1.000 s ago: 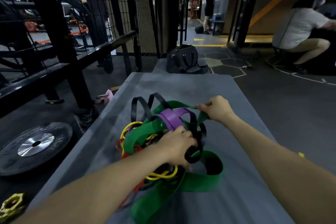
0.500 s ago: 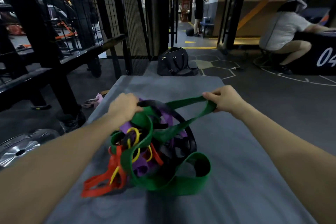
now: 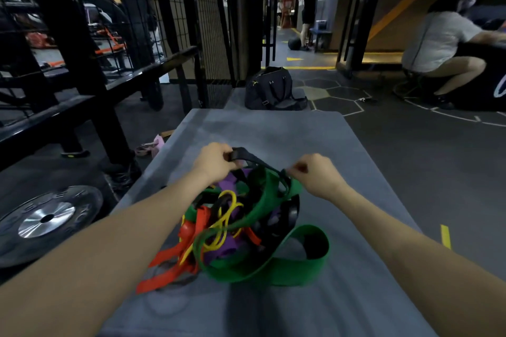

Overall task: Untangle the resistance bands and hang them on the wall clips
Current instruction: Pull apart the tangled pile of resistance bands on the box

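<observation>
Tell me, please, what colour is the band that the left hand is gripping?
Black; the left hand grips the black band, clearest in the head view.

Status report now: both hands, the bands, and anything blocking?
Left hand shut on black band. Right hand pinching green band. Bands in one tangle on grey mat, none hung. Nothing blocking.

The tangled resistance bands (image 3: 241, 227) are looking like smooth rubber with a soft sheen, the wide green band (image 3: 276, 271) catching dull highlights along its flat face and the black band (image 3: 246, 156) showing a slight gloss. The grey counter (image 3: 273, 134) is appearing matt and faintly mottled. The weight plate (image 3: 46, 220) is showing a bright brushed-metal hub in a matt dark rim. The bag (image 3: 273, 90) is looking like dull black fabric.
</observation>
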A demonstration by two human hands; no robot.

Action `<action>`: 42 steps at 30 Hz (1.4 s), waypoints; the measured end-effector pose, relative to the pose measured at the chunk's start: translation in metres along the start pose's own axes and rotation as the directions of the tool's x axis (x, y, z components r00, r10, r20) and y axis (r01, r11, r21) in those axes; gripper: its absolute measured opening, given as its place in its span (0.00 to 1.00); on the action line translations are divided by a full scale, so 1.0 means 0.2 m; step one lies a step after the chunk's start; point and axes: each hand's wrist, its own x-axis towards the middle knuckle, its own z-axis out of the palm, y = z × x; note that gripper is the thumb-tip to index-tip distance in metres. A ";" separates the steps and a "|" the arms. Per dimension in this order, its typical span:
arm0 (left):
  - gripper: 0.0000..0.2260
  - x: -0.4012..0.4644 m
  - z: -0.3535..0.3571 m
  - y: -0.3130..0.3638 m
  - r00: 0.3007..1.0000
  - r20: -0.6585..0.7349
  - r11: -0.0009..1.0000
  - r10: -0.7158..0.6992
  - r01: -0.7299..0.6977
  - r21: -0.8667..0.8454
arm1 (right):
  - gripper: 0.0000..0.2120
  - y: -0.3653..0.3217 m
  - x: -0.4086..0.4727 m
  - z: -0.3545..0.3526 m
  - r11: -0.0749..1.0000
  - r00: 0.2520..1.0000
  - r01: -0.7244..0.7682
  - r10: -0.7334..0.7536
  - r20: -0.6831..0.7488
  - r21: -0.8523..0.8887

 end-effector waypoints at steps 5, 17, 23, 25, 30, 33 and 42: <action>0.06 -0.02 0.04 0.09 0.997 0.006 0.924 -0.079 0.075 -0.376 | 0.26 -0.23 -0.08 0.14 0.994 0.969 0.095 -0.080 0.235 -0.053; 0.06 -0.01 -0.02 -0.03 0.988 -0.044 0.982 -0.148 0.141 -0.127 | 0.25 -0.09 -0.13 0.25 0.961 0.977 -0.066 0.117 0.177 -0.268; 0.09 -0.03 -0.05 -0.05 0.957 0.284 0.929 -0.056 0.154 -0.336 | 0.17 -0.04 -0.08 0.14 0.992 0.999 -0.034 0.036 0.011 -0.120; 0.07 -0.05 -0.05 -0.04 0.927 0.374 0.854 -0.015 0.207 -0.478 | 0.18 -0.02 -0.09 0.04 0.999 0.993 -0.010 0.004 -0.121 -0.050; 0.20 -0.06 -0.02 0.01 0.959 0.282 0.900 -0.039 0.156 -0.407 | 0.12 0.03 -0.07 -0.13 0.997 0.925 0.034 -0.003 -0.381 0.074; 0.28 -0.05 0.00 0.04 0.974 0.163 0.900 -0.156 0.208 -0.384 | 0.11 0.05 -0.06 -0.19 0.987 0.853 0.027 0.059 -0.519 0.156; 0.24 -0.06 0.02 -0.06 0.900 0.105 0.879 -0.423 0.436 -0.192 | 0.15 0.28 -0.11 -0.08 0.951 0.906 -0.307 0.300 -0.297 0.026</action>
